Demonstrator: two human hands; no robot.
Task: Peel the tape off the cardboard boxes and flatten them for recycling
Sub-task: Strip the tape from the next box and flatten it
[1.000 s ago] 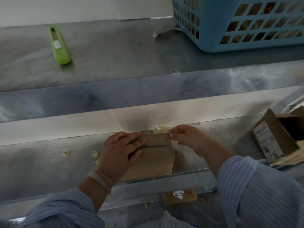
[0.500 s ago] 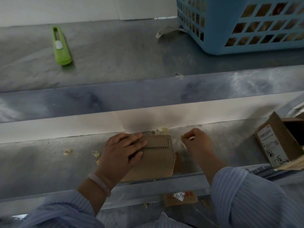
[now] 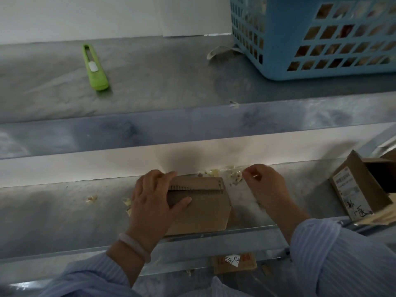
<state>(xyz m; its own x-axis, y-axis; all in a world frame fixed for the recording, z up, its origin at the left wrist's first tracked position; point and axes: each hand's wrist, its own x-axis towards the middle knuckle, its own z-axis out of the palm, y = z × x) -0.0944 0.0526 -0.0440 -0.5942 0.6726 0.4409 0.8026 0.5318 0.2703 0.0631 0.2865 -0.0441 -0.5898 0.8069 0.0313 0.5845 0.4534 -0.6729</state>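
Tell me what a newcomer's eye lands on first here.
First, the two bare hands at the near ledge: the left hand presses flat on a small brown cardboard box, while the right hand hovers beside it, fingers pinched. Next, the bright green utility knife lying alone on the grey upper shelf, and the blue plastic lattice basket at top right.

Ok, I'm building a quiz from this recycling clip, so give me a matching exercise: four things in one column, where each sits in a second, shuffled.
Things:
1. green utility knife
2. blue basket
3. flattened cardboard box
4. open box with a label

Places:
A. lower shelf, far right
B. upper shelf, left
C. under the left hand
D. upper shelf, right corner

Pairs: 1-B, 2-D, 3-C, 4-A
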